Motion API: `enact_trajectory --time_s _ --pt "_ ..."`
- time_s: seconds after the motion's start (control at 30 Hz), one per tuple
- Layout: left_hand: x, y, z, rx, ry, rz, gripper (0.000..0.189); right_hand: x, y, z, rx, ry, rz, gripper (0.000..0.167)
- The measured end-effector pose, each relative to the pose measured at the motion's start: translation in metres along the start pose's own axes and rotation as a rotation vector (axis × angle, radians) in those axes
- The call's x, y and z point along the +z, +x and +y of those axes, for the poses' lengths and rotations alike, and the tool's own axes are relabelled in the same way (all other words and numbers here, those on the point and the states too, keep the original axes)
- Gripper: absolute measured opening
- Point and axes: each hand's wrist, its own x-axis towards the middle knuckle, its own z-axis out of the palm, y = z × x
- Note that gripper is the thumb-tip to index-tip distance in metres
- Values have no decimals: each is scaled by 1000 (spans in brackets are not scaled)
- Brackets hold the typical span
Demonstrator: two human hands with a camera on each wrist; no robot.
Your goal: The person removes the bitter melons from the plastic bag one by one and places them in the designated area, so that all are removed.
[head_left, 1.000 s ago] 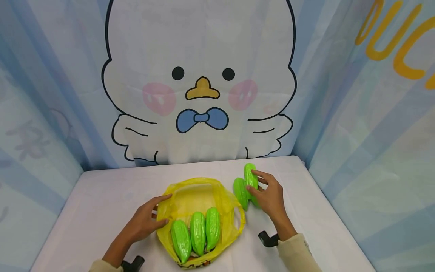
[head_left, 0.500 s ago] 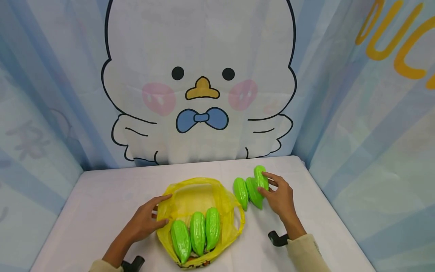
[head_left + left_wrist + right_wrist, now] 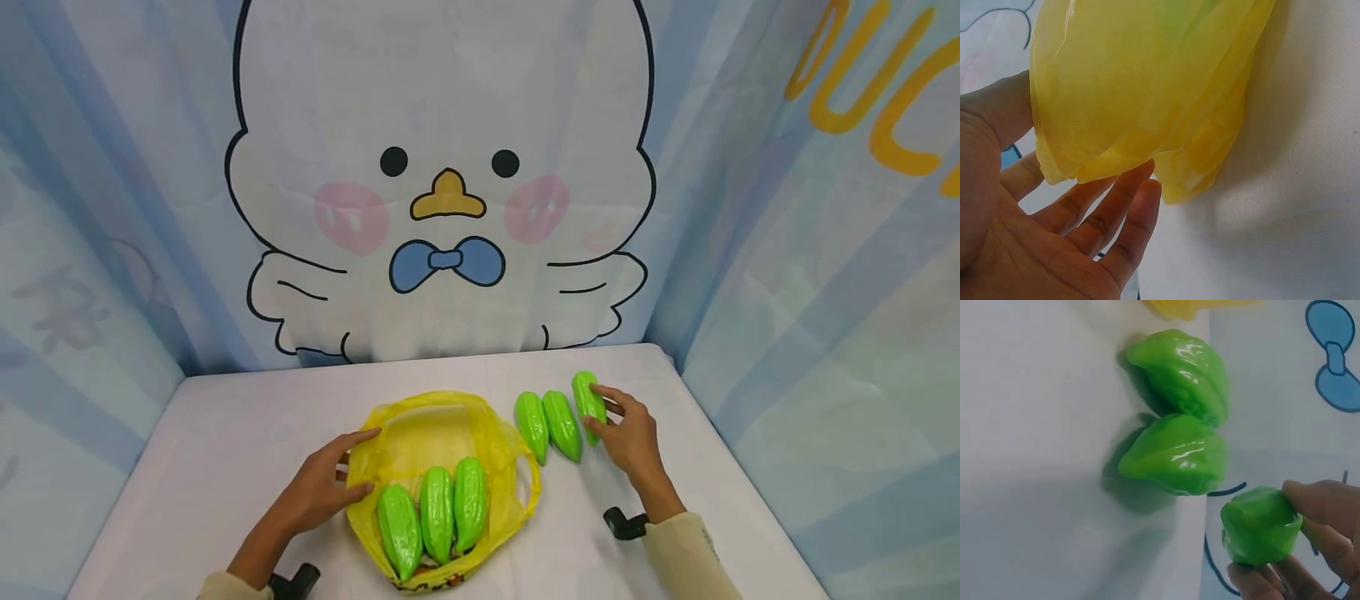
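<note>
My left hand [image 3: 322,485] holds the left rim of a yellow plastic bag [image 3: 431,425], thumb and index finger at its edge. In the left wrist view the bag's side [image 3: 1147,94] hides the thumb tip, and the other fingers spread below it. Three shiny green bitter melons [image 3: 437,512] lie side by side in the bag. To the right, my right hand [image 3: 630,429] pinches another bitter melon [image 3: 587,402] between thumb and fingers, seen end-on in the right wrist view. Two more bitter melons [image 3: 1175,453] lie on the table, left of that hand.
A white cloth covers the table [image 3: 247,433], its far edge against a curtain [image 3: 450,83] with a printed duck. Curtains also close off both sides. The bag's handle loop [image 3: 528,483] sticks out toward the right. Black wrist mounts [image 3: 626,525] sit on both forearms.
My right hand has moved right with its bitter melon, away from over the two on the table, which are now uncovered. The left hand and bag stay put.
</note>
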Motion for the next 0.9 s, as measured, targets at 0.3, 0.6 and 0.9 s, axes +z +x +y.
enact_trajectory --time_s 0.3,0.6,0.9 --pt "0 0 1 11 -13 -1 74 2 6 16 56 -12 -23 60" --pt "-1 0 2 -3 -1 -2 75 7 11 28 80 -15 -23 60" --pt "-1 0 1 -19 -2 -2 77 11 12 35 92 -29 -27 61"
